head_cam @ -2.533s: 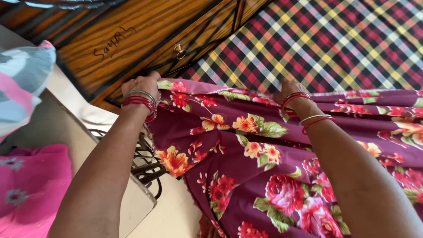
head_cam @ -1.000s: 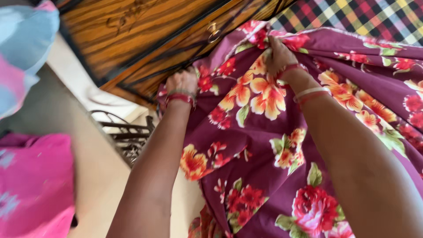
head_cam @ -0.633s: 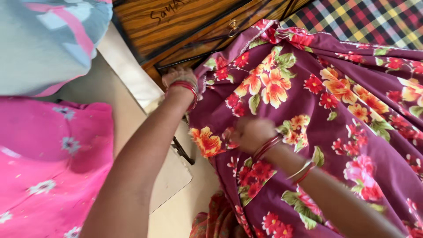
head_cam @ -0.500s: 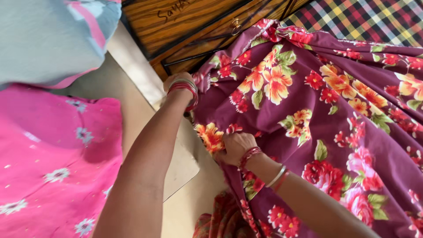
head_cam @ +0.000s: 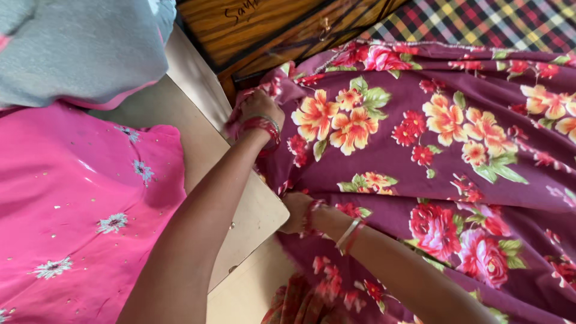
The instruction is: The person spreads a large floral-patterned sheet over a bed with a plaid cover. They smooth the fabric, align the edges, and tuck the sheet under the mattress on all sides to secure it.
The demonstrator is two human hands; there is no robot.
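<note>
My left hand [head_cam: 259, 108] has its grip clenched on the edge of the floral sheet [head_cam: 420, 150], near its upper left corner. The fingers are curled into the cloth, and red bangles [head_cam: 264, 127] sit at that wrist. My right hand [head_cam: 295, 211] is lower down, at the same left edge of the sheet. Its fingers are pressed into the cloth where the sheet drops over the side of the bed, and the grip appears closed on the hem, though the fingertips are hidden from view. A white bangle [head_cam: 348, 233] and red ones circle that forearm.

The sheet is maroon with red, orange and pink flowers and green leaves. It lies spread over most of the bed and hangs down at the left side, below my right hand. A checked cover [head_cam: 480, 21] shows beyond the sheet's far edge. The wooden headboard [head_cam: 264, 30] runs along the top, touching the sheet's corner near my left hand.

Just beside the bed, under my left forearm, stands a beige worktop [head_cam: 252, 216] with a rounded corner. A pink garment [head_cam: 78, 204] lies on its left part, with a grey cloth [head_cam: 78, 48] above it.
</note>
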